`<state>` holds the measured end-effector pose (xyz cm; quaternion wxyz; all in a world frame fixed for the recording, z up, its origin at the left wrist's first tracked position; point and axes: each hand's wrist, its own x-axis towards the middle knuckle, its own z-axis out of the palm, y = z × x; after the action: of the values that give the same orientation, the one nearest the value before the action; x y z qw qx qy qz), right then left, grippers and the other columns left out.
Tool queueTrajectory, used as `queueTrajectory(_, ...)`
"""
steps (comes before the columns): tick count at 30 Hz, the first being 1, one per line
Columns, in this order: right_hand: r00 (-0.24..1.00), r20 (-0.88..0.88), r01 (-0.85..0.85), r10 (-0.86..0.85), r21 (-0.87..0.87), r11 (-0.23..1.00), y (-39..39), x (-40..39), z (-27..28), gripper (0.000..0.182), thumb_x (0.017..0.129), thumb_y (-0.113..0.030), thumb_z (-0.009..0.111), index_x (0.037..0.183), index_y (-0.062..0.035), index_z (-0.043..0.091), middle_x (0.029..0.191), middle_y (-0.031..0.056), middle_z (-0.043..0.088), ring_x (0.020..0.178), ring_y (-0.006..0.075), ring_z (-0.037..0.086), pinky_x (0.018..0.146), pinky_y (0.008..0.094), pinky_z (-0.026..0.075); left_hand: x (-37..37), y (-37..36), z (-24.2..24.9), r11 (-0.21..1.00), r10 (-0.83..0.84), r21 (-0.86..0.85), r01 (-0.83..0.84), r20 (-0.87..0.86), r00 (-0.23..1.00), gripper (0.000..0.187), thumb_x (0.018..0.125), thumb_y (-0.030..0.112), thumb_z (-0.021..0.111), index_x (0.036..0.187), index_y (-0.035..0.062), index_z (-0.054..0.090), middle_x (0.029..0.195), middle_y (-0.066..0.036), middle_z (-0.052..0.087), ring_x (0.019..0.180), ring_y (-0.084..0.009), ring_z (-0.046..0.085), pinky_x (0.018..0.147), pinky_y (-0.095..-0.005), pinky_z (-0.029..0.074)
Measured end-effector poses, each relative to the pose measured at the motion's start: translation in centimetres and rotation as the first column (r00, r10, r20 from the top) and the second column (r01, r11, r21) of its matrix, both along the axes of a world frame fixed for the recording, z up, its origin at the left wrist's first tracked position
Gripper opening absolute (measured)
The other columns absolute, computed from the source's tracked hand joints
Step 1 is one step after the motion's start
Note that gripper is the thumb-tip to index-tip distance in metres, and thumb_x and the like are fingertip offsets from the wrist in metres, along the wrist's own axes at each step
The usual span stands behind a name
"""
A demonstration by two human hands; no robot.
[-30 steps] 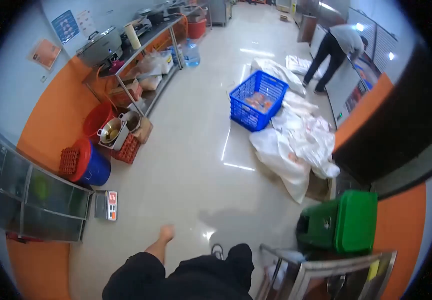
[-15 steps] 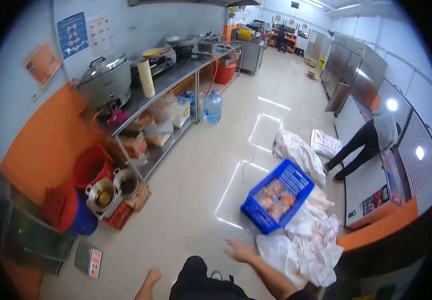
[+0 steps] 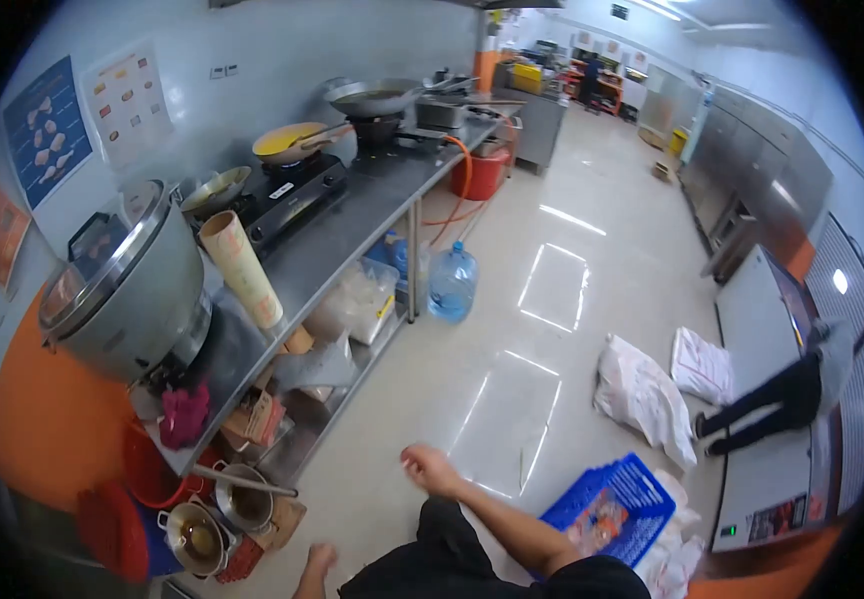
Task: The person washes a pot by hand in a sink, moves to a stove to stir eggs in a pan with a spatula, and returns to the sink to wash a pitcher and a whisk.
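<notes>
Low in the frame, my left hand (image 3: 321, 557) hangs beside my dark clothing, its fingers too small and blurred to read. My right hand (image 3: 426, 469) is out over the tiled floor with its fingers curled; whether anything is in it cannot be made out. Right of my right forearm sits a blue crate (image 3: 649, 496) with plastic-wrapped orange and whitish items (image 3: 600, 521) inside. White sacks (image 3: 642, 397) lie on the floor beyond it. To the left stands a steel counter (image 3: 337, 225) with a large rice cooker (image 3: 137, 290) and a rolled tube (image 3: 242, 270).
A blue water bottle (image 3: 453, 283) stands by the counter leg. Pots (image 3: 195, 539) and red bins are at the lower left. At the right, a person (image 3: 787, 394) leans over a white chest freezer (image 3: 767, 479). Another person (image 3: 590, 80) is far back.
The view has moved forward toward the counter, which looks larger. The crate now appears lower and farther right. My right hand has risen in the view and moved slightly left.
</notes>
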<state>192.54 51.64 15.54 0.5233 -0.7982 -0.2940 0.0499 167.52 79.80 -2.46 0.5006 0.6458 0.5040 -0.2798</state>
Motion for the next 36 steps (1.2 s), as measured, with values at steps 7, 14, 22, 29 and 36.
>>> queueTrajectory(7, 0.959, 0.167, 0.219, -0.229, 0.075, 0.973, 1.6, 44.7, 6.1, 0.015, 0.077, 0.0, 0.055, 0.091, -0.0036, 0.06, 0.071, 0.01, 0.057, 0.063, 0.0186, 0.057, 0.057, 0.0298, 0.047, 52.4, -4.0, 15.2, 0.973, 0.062, -0.186, 0.136, 0.78, 0.622, 0.027, 0.093, 0.024, 0.052, 0.114, 0.0059, 0.053, 0.105, -0.005, 0.059, 0.09, -0.0133, 0.058, 0.075, -0.0272, 0.046)
queueTrajectory(14, 0.729, 0.682, 0.106, -0.063, -0.022, 0.994, 18.9, 76.7, 20.0, 0.033, 0.079, -0.009, 0.06, 0.111, -0.0046, 0.053, 0.098, 0.0186, 0.056, 0.091, 0.0317, 0.057, 0.073, 0.0419, 0.045, 71.4, -1.5, 24.8, 0.909, 0.349, -0.416, 0.028, 0.797, 0.492, 0.023, 0.095, 0.019, 0.048, 0.114, 0.0073, 0.053, 0.109, -0.004, 0.058, 0.098, -0.0148, 0.056, 0.082, -0.0295, 0.045)
queueTrajectory(22, 0.714, 0.552, 0.21, 0.431, -0.756, 0.62, 38.2, 92.9, 23.9, 0.046, 0.078, -0.016, 0.056, 0.122, -0.0083, 0.048, 0.102, 0.0213, 0.058, 0.093, 0.0399, 0.057, 0.082, 0.0459, 0.047, 83.1, 7.4, 29.1, 0.848, 0.529, -0.503, -0.169, 0.777, 0.342, 0.031, 0.095, 0.025, 0.048, 0.12, 0.0064, 0.048, 0.116, -0.009, 0.056, 0.102, -0.018, 0.055, 0.085, -0.0328, 0.044)
queueTrajectory(29, 0.622, 0.371, -0.152, 0.69, -0.806, 0.572, 41.4, 95.0, 28.6, 0.04, 0.082, -0.011, 0.048, 0.122, -0.0061, 0.049, 0.092, 0.0252, 0.062, 0.088, 0.04, 0.06, 0.077, 0.0486, 0.047, 96.4, 13.8, 32.6, 0.505, 0.84, -0.86, 0.073, 0.509, 0.188, 0.043, 0.093, 0.035, 0.05, 0.127, 0.0094, 0.042, 0.124, -0.013, 0.053, 0.11, -0.0271, 0.053, 0.089, -0.0425, 0.043)
queueTrajectory(36, 0.588, 0.268, -0.044, 0.763, -0.931, 0.361, 38.6, 92.8, 42.5, 0.027, 0.081, -0.01, 0.053, 0.106, -0.0104, 0.063, 0.092, 0.0175, 0.065, 0.087, 0.0351, 0.061, 0.077, 0.0454, 0.048, 101.0, 14.1, 35.2, 0.296, 0.954, -0.953, 0.058, 0.298, 0.037, 0.025, 0.093, 0.027, 0.053, 0.112, 0.0119, 0.05, 0.103, -0.009, 0.058, 0.088, -0.021, 0.059, 0.075, -0.0342, 0.046)
